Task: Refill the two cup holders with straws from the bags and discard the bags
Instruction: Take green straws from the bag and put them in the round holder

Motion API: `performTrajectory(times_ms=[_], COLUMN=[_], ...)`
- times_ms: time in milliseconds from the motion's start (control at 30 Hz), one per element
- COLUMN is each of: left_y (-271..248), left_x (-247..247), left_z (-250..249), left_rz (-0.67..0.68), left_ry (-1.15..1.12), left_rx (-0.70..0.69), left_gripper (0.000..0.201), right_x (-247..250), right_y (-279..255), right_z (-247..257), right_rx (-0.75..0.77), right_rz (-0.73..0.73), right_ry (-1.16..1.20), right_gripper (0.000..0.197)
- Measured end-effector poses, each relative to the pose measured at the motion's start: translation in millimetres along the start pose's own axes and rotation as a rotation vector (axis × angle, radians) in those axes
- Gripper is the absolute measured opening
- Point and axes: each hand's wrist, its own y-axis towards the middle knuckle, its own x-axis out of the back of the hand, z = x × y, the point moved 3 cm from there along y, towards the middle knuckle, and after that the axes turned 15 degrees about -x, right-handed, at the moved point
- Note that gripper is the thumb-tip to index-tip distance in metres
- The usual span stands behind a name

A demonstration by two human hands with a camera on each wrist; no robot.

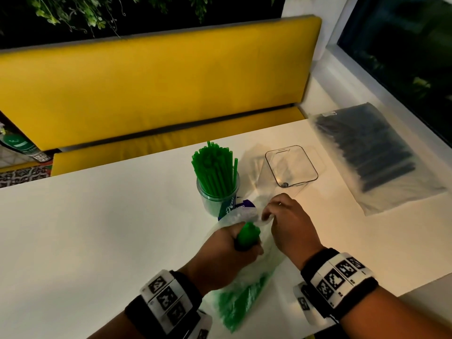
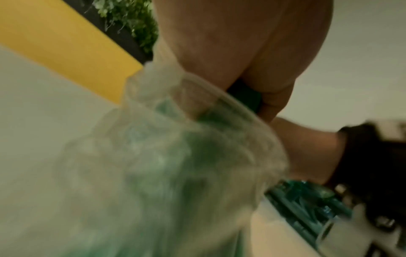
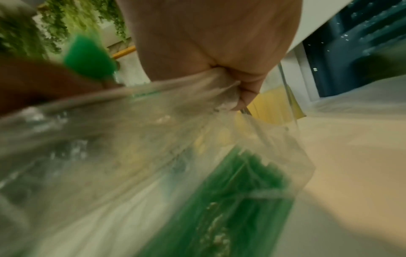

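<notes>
On the white table (image 1: 97, 228), a round clear cup holder (image 1: 217, 194) is packed with upright green straws (image 1: 215, 172). To its right stands an empty square clear holder (image 1: 291, 166). My left hand (image 1: 230, 248) grips a bundle of green straws (image 1: 248, 237) that pokes up out of a clear plastic bag (image 1: 244, 297). My right hand (image 1: 288, 221) pinches the bag's open edge (image 3: 222, 93) just right of the bundle. More green straws (image 3: 241, 200) lie loose lower in the bag. A second bag of dark straws (image 1: 367, 152) lies flat at the table's far right.
A yellow bench (image 1: 156, 89) runs behind the table, with hanging plants (image 1: 73, 11) above it. A dark window (image 1: 403, 50) and white sill border the right side. A printed label (image 1: 234, 206) lies at the foot of the round holder.
</notes>
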Motion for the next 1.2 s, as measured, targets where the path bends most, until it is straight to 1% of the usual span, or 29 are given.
performTrajectory(times_ms=[33, 67, 100, 133, 200, 233, 300, 367, 500, 667, 733, 767, 833, 900, 933, 967, 1000, 1033, 1067, 1100, 1133, 1167, 1200], left_y=[-4, -7, -10, -11, -7, -2, 14, 31, 52, 56, 58, 59, 62, 66, 66, 65, 62, 60, 57, 53, 51, 52, 55], left_x=[7, 18, 32, 50, 86, 102, 125, 133, 134, 134, 129, 125, 116, 108, 105, 103, 104, 107, 112, 116, 118, 117, 111], left_z=[-17, -36, -56, -76, -103, -108, -106, -96, -79, -70, -61, -54, -39, -25, -19, -13, -10, -8, -12, -20, -30, -42, -51], left_rz=[0.008, -0.027, -0.109, -0.231, -0.478, -0.569, -0.681, -0.758, -0.839, -0.879, -0.867, -0.858, -0.804, -0.645, -0.558, -0.482, -0.428, -0.406, -0.416, -0.446, -0.479, -0.489, -0.458], left_ry=[-0.096, -0.19, -0.273, -0.337, -0.447, -0.517, -0.613, -0.59, -0.544, -0.357, -0.254, -0.178, 0.01, 0.201, 0.245, 0.245, 0.201, 0.155, 0.122, 0.128, 0.199, 0.357, 0.59], left_rx=[-0.061, -0.145, -0.238, -0.332, -0.497, -0.552, -0.599, -0.579, -0.551, -0.595, -0.571, -0.537, -0.468, -0.436, -0.398, -0.348, -0.304, -0.286, -0.302, -0.349, -0.408, -0.474, -0.528], left_gripper=[0.003, 0.005, 0.006, 0.009, 0.016, 0.017, 0.017, 0.017, 0.018, 0.009, 0.005, 0.004, 0.017, 0.031, 0.04, 0.055, 0.073, 0.091, 0.103, 0.108, 0.105, 0.098, 0.091], right_x=[0, 1, 2, 2, 1, 1, 0, -1, -2, -2, -2, -1, 0, 2, 3, 4, 4, 4, 4, 3, 3, 3, 3], right_y=[-1, -2, -4, -6, -7, -6, -3, 3, 18, 24, 25, 25, 25, 25, 25, 24, 24, 25, 25, 25, 26, 26, 26], right_z=[3, 7, 11, 16, 25, 29, 38, 47, 56, 59, 60, 60, 61, 62, 62, 62, 62, 61, 61, 61, 61, 61, 61], right_rx=[-0.004, -0.01, -0.011, -0.013, 0.001, 0.032, 0.095, 0.127, 0.145, 0.166, 0.172, 0.174, 0.172, 0.166, 0.164, 0.161, 0.156, 0.152, 0.151, 0.151, 0.15, 0.145, 0.137], right_rz=[0.02, 0.033, 0.044, 0.055, 0.054, 0.031, -0.023, -0.047, -0.06, -0.066, -0.071, -0.075, -0.078, -0.079, -0.077, -0.074, -0.072, -0.072, -0.07, -0.069, -0.067, -0.062, -0.055], right_ry=[-0.059, -0.09, -0.094, -0.085, -0.072, -0.069, -0.067, -0.095, -0.117, -0.09, -0.093, -0.093, -0.094, -0.089, -0.082, -0.078, -0.079, -0.083, -0.087, -0.09, -0.092, -0.092, -0.089], right_gripper=[0.035, 0.031, 0.029, 0.033, 0.045, 0.049, 0.051, 0.046, 0.034, 0.027, 0.025, 0.024, 0.021, 0.02, 0.019, 0.019, 0.018, 0.018, 0.017, 0.017, 0.018, 0.019, 0.021])
